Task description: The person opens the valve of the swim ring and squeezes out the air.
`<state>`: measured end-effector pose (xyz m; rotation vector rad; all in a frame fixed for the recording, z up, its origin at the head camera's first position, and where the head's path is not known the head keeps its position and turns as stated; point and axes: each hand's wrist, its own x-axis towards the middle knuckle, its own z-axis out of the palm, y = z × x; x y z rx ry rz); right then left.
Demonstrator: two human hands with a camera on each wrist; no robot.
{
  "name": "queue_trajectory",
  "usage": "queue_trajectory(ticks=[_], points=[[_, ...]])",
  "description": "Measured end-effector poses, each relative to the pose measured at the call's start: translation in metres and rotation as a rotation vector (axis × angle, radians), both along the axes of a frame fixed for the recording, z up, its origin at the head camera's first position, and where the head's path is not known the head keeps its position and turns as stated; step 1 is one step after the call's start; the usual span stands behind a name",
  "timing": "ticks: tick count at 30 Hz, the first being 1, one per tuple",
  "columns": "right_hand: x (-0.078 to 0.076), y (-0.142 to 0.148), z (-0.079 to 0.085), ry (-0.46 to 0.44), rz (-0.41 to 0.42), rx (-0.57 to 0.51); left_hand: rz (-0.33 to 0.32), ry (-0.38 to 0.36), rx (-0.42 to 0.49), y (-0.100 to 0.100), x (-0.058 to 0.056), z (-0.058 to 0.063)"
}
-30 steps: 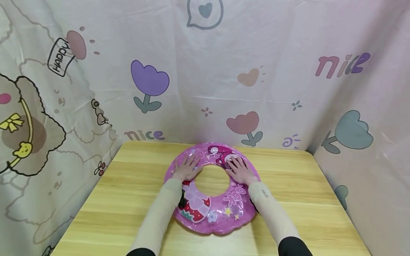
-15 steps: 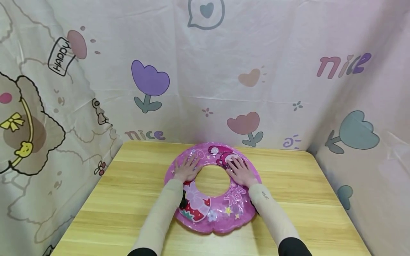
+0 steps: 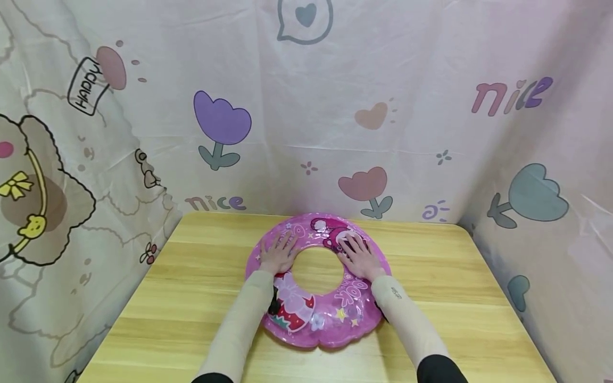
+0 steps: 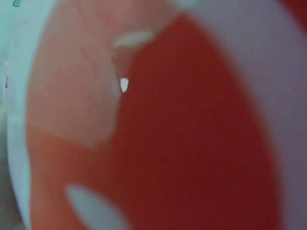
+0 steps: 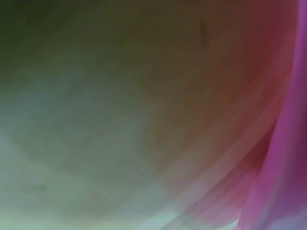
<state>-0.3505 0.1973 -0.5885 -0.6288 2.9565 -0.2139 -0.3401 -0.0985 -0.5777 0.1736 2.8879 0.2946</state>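
A pink inflatable swim ring (image 3: pixel 330 332) lies flat on the wooden table, printed with strawberries, stars, flowers and a cartoon bear. My left hand (image 3: pixel 278 257) rests palm down on its left side, fingers spread and straight. On the right side, my right hand (image 3: pixel 360 259) lies flat the same way, partly over the bear print. Through the hole, bare tabletop shows. In the left wrist view the ring's red print (image 4: pixel 201 120) fills most of the picture, blurred and very close. The right wrist view has the ring's pink edge (image 5: pixel 283 167) along its right side.
The light wooden table (image 3: pixel 191 287) reaches back to a printed cloth backdrop (image 3: pixel 297 106) with tulips, hearts and words. Cloth also hangs along the left and right sides. Cream sleeves (image 3: pixel 239 319) cover both forearms.
Both hands stay on the swim ring, which lies in the same place. Only the head view shifts very slightly.
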Motion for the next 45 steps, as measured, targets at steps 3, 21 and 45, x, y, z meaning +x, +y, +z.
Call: queue_trajectory(ticks=[3, 21, 45], points=[[0.003, -0.002, 0.006, -0.02, -0.001, -0.006, -0.005, -0.003, 0.002, -0.001, 0.0, -0.001], [0.003, 0.0, -0.001, 0.113, 0.021, -0.024, -0.004, 0.141, -0.005, 0.002, 0.014, 0.009], [0.012, 0.005, 0.019, 0.09, 0.051, 0.004, -0.008, 0.201, 0.044, -0.003, 0.007, -0.013]])
